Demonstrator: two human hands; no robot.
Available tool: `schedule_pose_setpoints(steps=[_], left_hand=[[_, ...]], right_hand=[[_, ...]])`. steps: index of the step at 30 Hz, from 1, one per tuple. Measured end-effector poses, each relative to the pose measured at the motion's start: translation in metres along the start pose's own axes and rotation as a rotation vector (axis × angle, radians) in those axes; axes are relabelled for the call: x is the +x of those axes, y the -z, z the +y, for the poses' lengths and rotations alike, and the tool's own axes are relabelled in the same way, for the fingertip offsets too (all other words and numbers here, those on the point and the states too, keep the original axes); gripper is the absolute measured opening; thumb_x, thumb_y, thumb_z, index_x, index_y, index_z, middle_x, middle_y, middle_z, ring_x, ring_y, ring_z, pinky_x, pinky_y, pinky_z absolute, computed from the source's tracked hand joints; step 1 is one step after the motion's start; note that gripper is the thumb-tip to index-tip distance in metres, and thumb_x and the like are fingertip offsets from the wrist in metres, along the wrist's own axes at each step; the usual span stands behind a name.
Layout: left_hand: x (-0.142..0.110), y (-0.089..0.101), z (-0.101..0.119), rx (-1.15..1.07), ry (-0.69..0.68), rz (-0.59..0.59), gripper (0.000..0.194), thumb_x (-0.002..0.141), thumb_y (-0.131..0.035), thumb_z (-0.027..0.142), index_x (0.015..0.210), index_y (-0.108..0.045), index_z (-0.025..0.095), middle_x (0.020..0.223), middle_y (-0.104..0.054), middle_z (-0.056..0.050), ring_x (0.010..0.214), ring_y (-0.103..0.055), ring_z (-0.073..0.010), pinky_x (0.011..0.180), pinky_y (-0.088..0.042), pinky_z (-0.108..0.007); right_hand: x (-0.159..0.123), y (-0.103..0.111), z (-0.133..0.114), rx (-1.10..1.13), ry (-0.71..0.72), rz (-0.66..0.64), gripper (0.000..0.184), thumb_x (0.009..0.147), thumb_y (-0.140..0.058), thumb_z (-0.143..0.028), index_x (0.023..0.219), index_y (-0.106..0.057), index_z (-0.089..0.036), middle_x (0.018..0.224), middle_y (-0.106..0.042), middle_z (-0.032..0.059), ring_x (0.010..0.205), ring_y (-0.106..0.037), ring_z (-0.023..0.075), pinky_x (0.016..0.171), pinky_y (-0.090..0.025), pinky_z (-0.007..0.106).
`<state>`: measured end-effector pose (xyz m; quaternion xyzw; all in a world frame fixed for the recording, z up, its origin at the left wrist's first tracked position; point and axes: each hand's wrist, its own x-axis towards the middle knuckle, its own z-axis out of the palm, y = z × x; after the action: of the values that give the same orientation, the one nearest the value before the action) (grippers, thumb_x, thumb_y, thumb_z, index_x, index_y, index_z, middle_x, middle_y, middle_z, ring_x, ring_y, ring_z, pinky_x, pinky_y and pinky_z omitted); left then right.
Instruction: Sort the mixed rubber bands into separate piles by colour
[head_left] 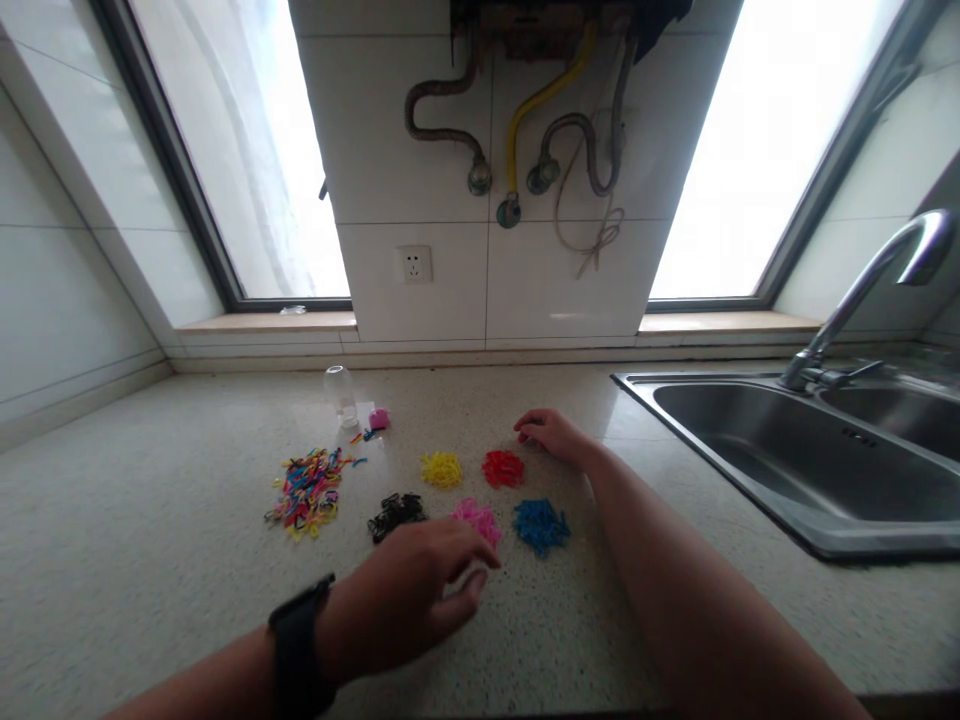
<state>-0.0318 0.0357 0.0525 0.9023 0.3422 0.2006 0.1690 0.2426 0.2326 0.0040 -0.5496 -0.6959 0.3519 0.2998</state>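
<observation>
Through my head camera, the pile of small pink pieces [477, 517] lies on the speckled tabletop [187, 470], partly hidden by my left hand [412, 580]. That hand's fingers are released and loosely bent, thumb and index finger apart, and a black band [296, 640] circles its wrist. Just left of the pink pile I have black pieces [394, 513]; to its right, blue pieces [541, 527]. On the far side sit yellow pieces [441, 469], with red pieces [502, 468] to their right.

My right hand [559, 436] is just beyond the red pile, to its right. Its fingers are curled, and I cannot tell whether they grasp anything.

Farther left I see a larger heap of mixed colours [307, 490], with a few loose strips [364, 436] beyond it, near a pink object [379, 419] and a clear container [337, 390].

A steel sink [750, 440] with a curved faucet [862, 280] is at the right. On the far wall are a socket [414, 263] and a yellow hose [517, 120].
</observation>
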Motion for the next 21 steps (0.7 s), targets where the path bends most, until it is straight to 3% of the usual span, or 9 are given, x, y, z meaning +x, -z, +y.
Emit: schedule_pose_setpoints(steps=[3, 7, 10, 14, 21], left_hand=[[-0.022, -0.03, 0.008, -0.06, -0.158, -0.018, 0.027, 0.083, -0.065, 0.017, 0.109, -0.062, 0.024, 0.089, -0.068, 0.002, 0.074, -0.061, -0.0119, 0.066, -0.044, -0.023], [-0.028, -0.059, -0.002, 0.05, -0.436, -0.021, 0.011, 0.096, -0.059, 0.029, 0.104, -0.061, 0.023, 0.078, -0.066, 0.004, 0.064, -0.057, -0.0112, 0.052, -0.036, -0.025], [-0.026, -0.062, -0.008, 0.125, -0.53, -0.038, 0.014, 0.099, -0.053, 0.033, 0.104, -0.06, 0.022, 0.073, -0.063, 0.005, 0.06, -0.052, -0.0121, 0.049, -0.033, -0.028], [-0.025, -0.058, -0.01, 0.107, -0.532, -0.059, 0.014, 0.099, -0.053, 0.034, 0.103, -0.06, 0.023, 0.074, -0.062, 0.005, 0.062, -0.052, -0.0116, 0.05, -0.035, -0.028], [-0.026, -0.062, -0.015, 0.077, -0.582, 0.015, 0.014, 0.1, -0.051, 0.033, 0.102, -0.059, 0.022, 0.073, -0.06, 0.004, 0.061, -0.049, -0.0125, 0.048, -0.033, -0.028]], right_hand=[[-0.001, 0.0, 0.0, 0.005, -0.011, -0.006, 0.023, 0.083, -0.056, -0.019, 0.097, -0.072, -0.014, 0.085, -0.075, 0.0059, 0.054, -0.049, 0.0094, 0.05, -0.035, 0.021], [-0.001, 0.001, 0.001, 0.01, -0.023, -0.001, 0.022, 0.083, -0.056, -0.02, 0.096, -0.072, -0.015, 0.084, -0.074, 0.0052, 0.053, -0.048, 0.0093, 0.049, -0.034, 0.021], [0.0, 0.001, 0.003, 0.021, -0.013, -0.007, 0.021, 0.082, -0.056, -0.021, 0.095, -0.071, -0.014, 0.082, -0.074, 0.0051, 0.054, -0.049, 0.0096, 0.05, -0.035, 0.021], [0.001, 0.002, 0.007, 0.02, -0.009, -0.003, 0.023, 0.082, -0.057, -0.024, 0.096, -0.071, -0.014, 0.082, -0.074, 0.0051, 0.055, -0.05, 0.0098, 0.051, -0.037, 0.022], [-0.001, 0.004, 0.007, -0.034, -0.022, 0.005, 0.024, 0.082, -0.059, -0.028, 0.097, -0.073, -0.016, 0.083, -0.074, 0.0054, 0.053, -0.048, 0.01, 0.05, -0.036, 0.023]])
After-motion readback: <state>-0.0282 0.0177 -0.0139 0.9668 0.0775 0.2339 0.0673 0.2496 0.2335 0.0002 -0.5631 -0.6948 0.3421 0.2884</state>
